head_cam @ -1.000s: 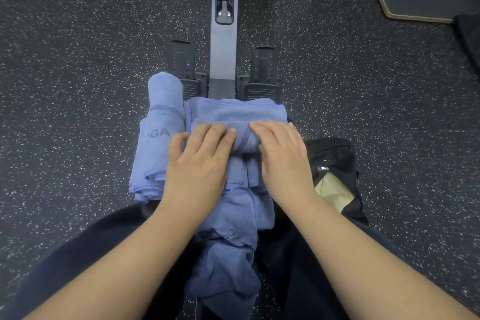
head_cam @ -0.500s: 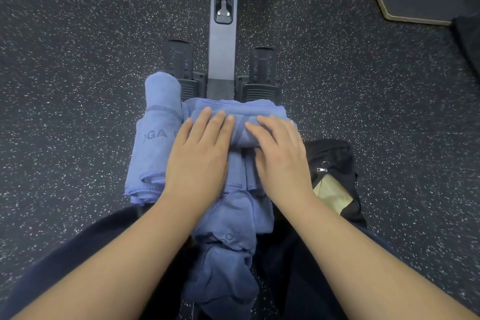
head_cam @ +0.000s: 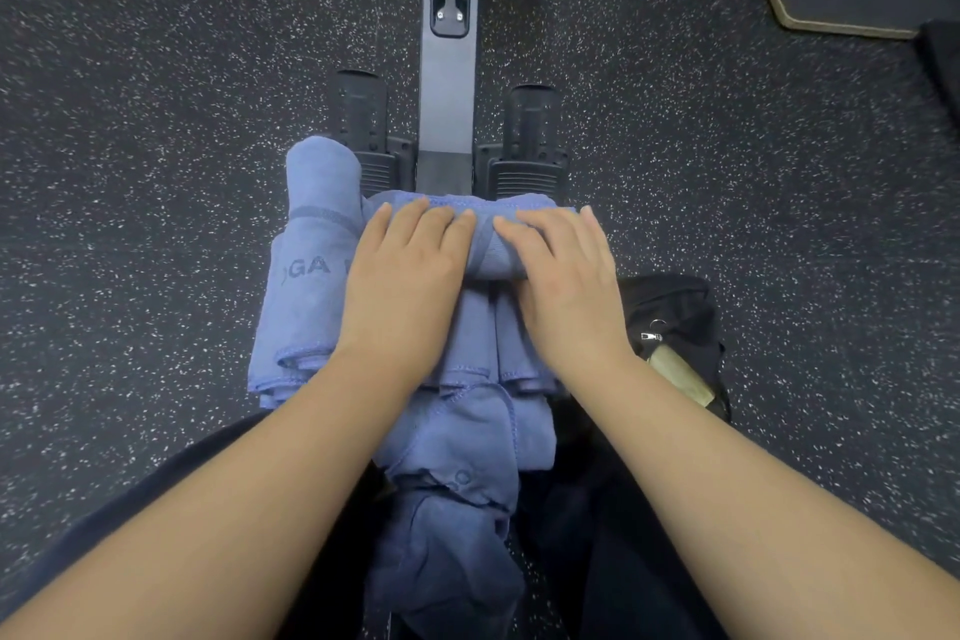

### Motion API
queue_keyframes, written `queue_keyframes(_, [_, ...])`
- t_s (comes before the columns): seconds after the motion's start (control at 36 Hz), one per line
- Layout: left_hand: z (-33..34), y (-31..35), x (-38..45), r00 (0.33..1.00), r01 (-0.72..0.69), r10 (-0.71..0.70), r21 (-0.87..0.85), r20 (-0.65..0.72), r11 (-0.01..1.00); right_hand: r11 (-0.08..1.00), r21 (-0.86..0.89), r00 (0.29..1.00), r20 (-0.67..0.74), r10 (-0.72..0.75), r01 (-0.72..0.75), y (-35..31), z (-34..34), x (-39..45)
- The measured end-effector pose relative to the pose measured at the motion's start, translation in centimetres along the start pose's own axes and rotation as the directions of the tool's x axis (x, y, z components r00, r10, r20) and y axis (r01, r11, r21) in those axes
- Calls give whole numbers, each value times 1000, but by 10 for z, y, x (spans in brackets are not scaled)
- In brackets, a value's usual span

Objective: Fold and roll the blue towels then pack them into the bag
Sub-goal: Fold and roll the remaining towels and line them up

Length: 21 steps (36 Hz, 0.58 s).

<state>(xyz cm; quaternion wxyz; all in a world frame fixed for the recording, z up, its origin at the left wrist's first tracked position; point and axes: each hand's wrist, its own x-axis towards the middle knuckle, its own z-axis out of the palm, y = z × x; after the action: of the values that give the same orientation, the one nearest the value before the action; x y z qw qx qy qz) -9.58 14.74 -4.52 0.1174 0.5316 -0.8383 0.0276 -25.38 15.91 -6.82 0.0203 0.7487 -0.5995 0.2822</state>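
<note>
Speckled gym floor (head_cam: 156, 172); rowing-machine rail (head_cam: 449, 83) ahead. Blue towel (head_cam: 483, 244) across lap: left hand (head_cam: 405, 276) and right hand (head_cam: 566, 276) flat, fingers straight, pressing roll tight. Finished rolled towel (head_cam: 311, 276) left; black bag (head_cam: 675, 322) right, unzipped

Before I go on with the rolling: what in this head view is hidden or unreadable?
- Roll: the left hand and right hand cover most of it.
- Lettering on the rolled towel: only "GA" shows; the left hand hides the rest.
- Bag: inside mostly dark, partly behind the right forearm.
- Seat underneath: hidden by towels.
</note>
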Motion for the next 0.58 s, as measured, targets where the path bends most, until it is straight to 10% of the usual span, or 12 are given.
queue_keyframes(0.58, [-23, -22, -23, 955, -210, 243, -189, 171, 959, 998, -63, 964, 265, -12, 30, -34, -51, -41])
